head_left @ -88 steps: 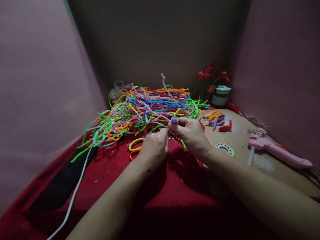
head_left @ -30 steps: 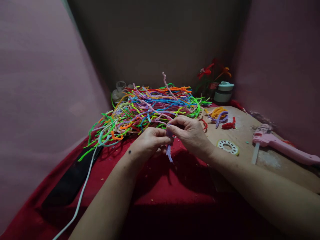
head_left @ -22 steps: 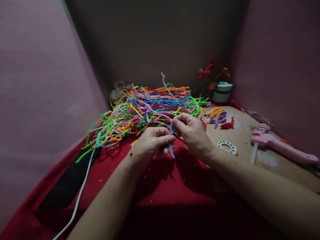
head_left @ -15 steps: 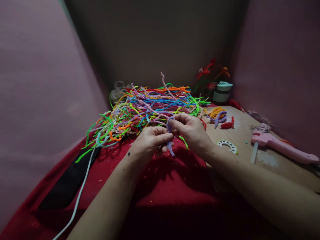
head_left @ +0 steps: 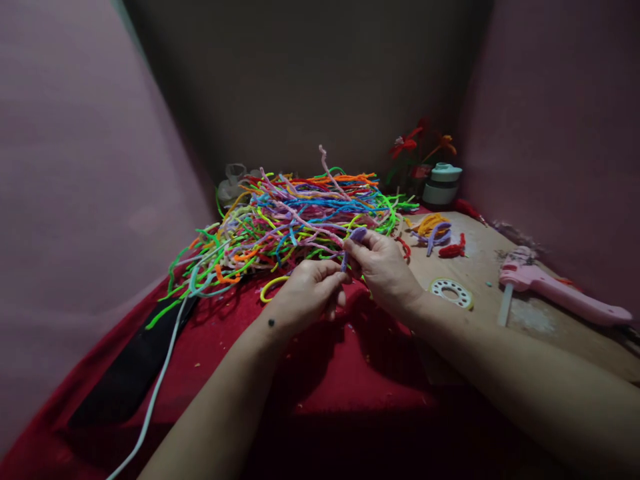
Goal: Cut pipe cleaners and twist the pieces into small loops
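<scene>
1 purple chenille stem [head_left: 357, 235] above red cloth [head_left: 217, 340], near side of stem pile [head_left: 320, 208]: L hand [head_left: 307, 291] pinches lower end, R hand [head_left: 387, 267] upper. Caution: excess L pull may slip grip, distorting pc.

I have the left forearm [head_left: 215, 407] entering at the bottom edge, left of centre, and angled up toward mid-frame. The left wrist [head_left: 277, 328] bears a dark spot [head_left: 271, 323]. The left hand [head_left: 310, 287] has thumb and index drawn together; its shadowed lower fingers [head_left: 332, 308] appear loosely curled. The right forearm [head_left: 500, 353] enters lower right; the right hand [head_left: 384, 265], right of centre, forms a thumb-and-index pinch.
</scene>
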A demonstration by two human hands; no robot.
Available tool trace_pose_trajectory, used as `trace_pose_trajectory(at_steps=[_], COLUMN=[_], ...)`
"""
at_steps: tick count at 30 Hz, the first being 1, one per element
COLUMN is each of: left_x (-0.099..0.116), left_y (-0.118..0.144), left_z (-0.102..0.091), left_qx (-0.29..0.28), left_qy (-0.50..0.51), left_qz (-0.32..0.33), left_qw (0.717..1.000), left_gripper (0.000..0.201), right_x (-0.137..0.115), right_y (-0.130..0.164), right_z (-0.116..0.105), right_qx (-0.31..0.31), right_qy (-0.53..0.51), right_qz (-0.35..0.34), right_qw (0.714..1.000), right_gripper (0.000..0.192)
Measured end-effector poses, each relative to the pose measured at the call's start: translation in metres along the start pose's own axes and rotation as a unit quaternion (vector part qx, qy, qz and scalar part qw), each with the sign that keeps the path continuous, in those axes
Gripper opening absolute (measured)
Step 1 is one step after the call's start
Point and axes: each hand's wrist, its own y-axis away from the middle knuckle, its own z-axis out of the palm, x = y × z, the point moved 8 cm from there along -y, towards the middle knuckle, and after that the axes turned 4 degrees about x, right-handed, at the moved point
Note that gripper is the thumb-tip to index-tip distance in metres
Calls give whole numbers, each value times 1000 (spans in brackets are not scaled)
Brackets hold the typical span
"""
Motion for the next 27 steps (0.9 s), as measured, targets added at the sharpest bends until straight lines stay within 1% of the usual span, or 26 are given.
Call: trace_pose_trajectory(at_steps=[2,4,7,9,12,15,17,19,22,23,25,27], left_x=[3,4,0,-3,-7,-12,-15,-16,-13,-11,-6,1], left_y=[0,0,0,0,-2,-4,-5,-6,-5,-5,-4,-4], left_z=[0,-1,-3,-3,-4,-6,-8,-11,-14,-15,-15,-16], left_qx=[11,15,6,-11,-28,-29,-21,-8,11,17,32,60], left_qy=[-37,-45,-7,19,62,104,110,107,106,100,62,-6], left_qz=[24,29,1,-15,-22,-24,-26,-29,-24,-19,3,51], left_qw=[999,998,1000,1000,997,994,993,994,994,995,998,997], left_gripper=[28,31,31,29,23,18,18,19,20,20,21,23], right_x=[3,5,5,4,3,1,-2,-3,1,2,2,1], right_y=[0,-1,-3,-5,-7,-7,-7,-5,-3,-3,-3,-3], right_z=[0,3,5,4,1,-1,-1,2,7,7,4,2], right_qx=[-1,-18,-38,-34,-22,-10,-10,-29,-59,-60,-41,-23], right_qy=[-9,-33,-75,-101,-131,-139,-134,-119,-74,-62,-56,-66], right_qz=[15,32,35,29,24,15,9,14,38,42,30,10], right_qw=[1000,999,996,994,991,990,991,992,995,995,997,998], right_gripper=[24,24,23,23,23,23,22,22,25,28,32,34])
